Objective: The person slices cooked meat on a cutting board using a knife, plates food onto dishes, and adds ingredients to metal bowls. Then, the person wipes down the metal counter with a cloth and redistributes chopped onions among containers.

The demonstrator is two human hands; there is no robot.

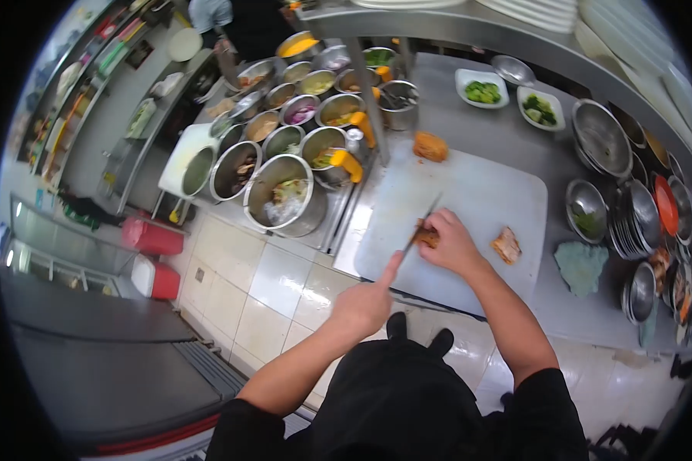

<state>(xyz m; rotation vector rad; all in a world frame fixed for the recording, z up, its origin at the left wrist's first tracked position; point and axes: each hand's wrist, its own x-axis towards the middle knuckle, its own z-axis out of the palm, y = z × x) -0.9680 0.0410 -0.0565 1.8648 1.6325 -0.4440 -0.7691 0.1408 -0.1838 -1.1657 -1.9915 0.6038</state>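
My left hand (361,309) grips a knife (417,232), its index finger stretched along the back. The blade slants away across the white cutting board (469,184). Close beside the blade, my right hand (446,240) presses down on a browned piece of food (427,237), its fingers bent over it and partly hiding it. To the right on the board lies another browned, pale-sided piece (506,245), perhaps cooked meat. An orange-brown block of food (430,147) sits at the board's far edge.
Several metal pots (281,196) of ingredients stand left of the board. Two white bowls of greens (482,91) are at the back. On the right are a green cloth (581,267) and stacked metal bowls (630,219). A shelf post (367,100) rises behind the board. Another person (246,31) stands far off.
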